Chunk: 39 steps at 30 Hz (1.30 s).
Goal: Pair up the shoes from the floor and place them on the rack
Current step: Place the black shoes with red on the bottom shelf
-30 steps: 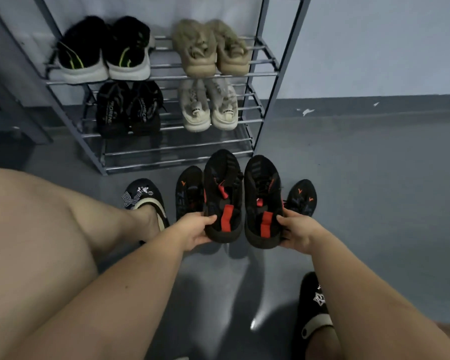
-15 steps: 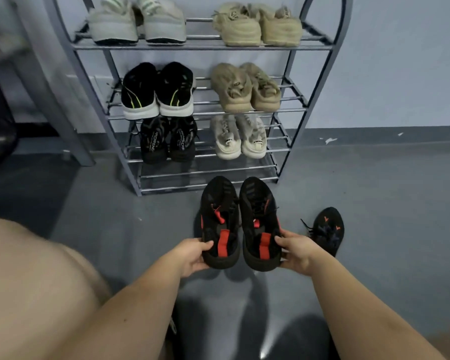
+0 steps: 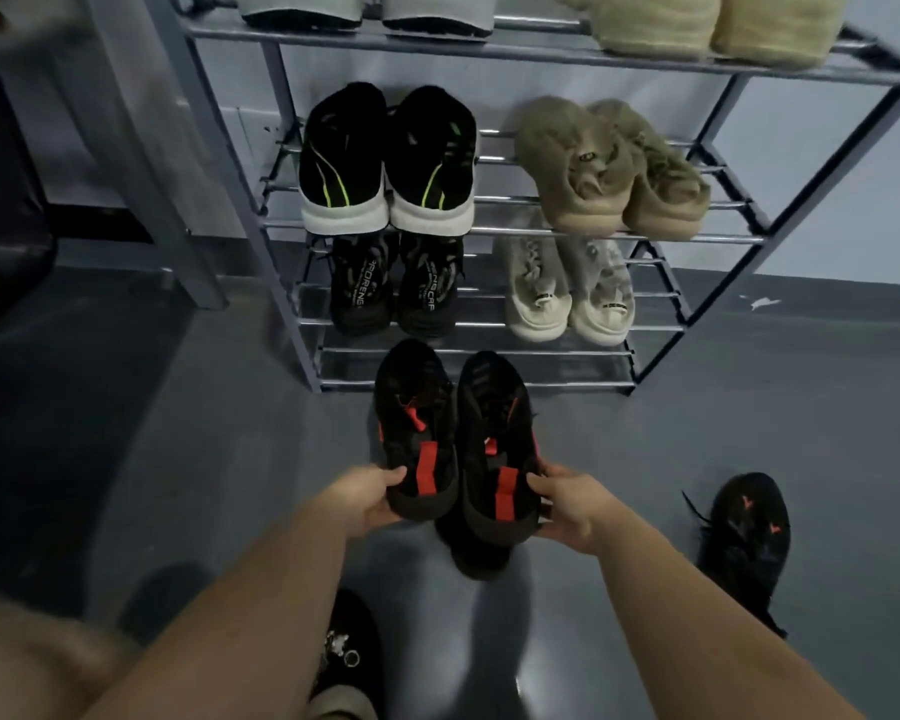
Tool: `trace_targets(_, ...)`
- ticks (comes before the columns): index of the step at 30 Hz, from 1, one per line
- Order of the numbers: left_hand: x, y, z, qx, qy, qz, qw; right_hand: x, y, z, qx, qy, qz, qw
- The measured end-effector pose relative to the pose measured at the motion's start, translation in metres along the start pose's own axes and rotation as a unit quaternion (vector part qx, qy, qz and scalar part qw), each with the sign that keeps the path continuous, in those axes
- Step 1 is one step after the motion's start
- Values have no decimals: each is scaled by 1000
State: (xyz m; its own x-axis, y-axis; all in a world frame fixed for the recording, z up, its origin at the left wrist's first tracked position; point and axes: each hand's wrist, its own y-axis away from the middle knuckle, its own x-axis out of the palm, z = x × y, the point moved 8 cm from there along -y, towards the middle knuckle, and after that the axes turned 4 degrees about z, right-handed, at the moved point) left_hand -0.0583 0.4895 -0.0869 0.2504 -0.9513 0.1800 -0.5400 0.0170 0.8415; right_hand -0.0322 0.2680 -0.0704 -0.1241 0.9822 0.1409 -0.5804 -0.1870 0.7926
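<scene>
Grey floor before the rack (image 3: 261, 163); paired black-and-red shoes (image 3: 453, 439) are gripped at the heels by left hand (image 3: 365, 498) and right hand (image 3: 572, 504); lowest shelf (image 3: 541, 379) judged next.

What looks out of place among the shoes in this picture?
One black shoe with red marks lies alone on the floor at the right, angled, laces loose, with no mate beside it. The pairs on the rack sit side by side.

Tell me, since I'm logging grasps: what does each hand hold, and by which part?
Left hand grips the left black-and-red shoe at its heel; right hand grips the right black-and-red shoe at its heel.
</scene>
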Motion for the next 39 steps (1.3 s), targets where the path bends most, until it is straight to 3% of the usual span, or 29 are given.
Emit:
trace_targets(13, -37, -82, -100, 36, -4, -35, 999, 52, -114, 86, -44, -9, 16, 999)
trace_targets(28, -68, -154, -121, 45, 41, -34, 998, 72, -193, 112, -72, -4, -5, 997)
trace_targets(39, -91, -180, -138, 71, 14, -68, 995, 92, -227, 121, -78, 13, -34, 996)
